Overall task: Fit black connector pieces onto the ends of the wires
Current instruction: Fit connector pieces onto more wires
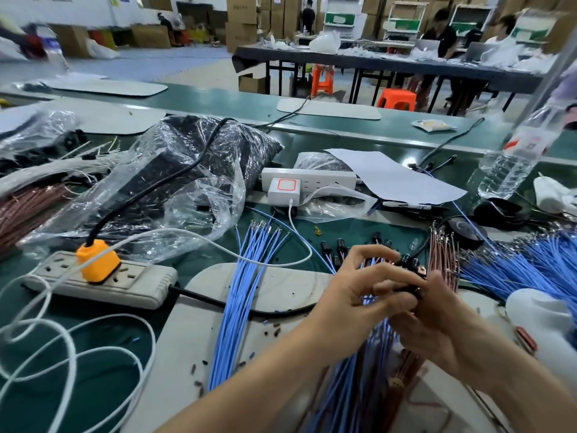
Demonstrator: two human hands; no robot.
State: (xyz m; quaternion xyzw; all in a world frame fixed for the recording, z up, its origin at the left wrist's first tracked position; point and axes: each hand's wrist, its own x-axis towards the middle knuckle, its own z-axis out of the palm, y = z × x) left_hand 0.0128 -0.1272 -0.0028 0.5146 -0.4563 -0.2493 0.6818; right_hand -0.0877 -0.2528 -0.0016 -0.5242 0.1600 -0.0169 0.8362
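Black connector pieces (409,264) sit right of centre, pinched between both hands: left hand (356,289) fingers curled round them, right hand (437,320) fingers clamped on one beneath, blue wires (368,367) trailing below.

Some small black plastic connector pieces (409,263) sit on wire ends, pinched by left hand (359,285) & right hand (437,317). More stand nearby on bench (199,267). Thin blue wires (240,295) lie fanned out, left.
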